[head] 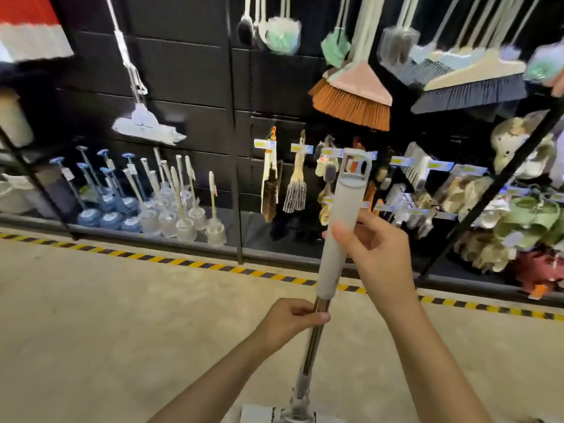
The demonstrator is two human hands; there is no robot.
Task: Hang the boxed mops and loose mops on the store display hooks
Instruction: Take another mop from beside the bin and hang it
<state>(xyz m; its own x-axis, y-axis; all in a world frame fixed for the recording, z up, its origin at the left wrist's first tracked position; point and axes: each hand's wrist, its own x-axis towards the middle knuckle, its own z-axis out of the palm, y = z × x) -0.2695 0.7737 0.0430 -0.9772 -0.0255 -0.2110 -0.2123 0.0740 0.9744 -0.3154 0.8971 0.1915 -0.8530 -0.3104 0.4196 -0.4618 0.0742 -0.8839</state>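
I hold a loose mop point(338, 227) upright in front of me. It has a grey grip with a hanging loop at the top and a steel pole below. My right hand point(369, 245) is closed around the grey grip. My left hand point(293, 319) grips the steel pole just under the grip. The mop's white head point(259, 415) is partly cut off at the bottom edge. Another flat mop point(143, 123) hangs on the dark display wall at the upper left.
Brooms point(354, 96) and brushes hang at the upper right. Toilet brushes in holders point(183, 215) stand on the low left shelf. Small brushes on hooks with price tags point(297, 178) fill the middle. A yellow-black floor stripe point(195, 264) edges the shelving.
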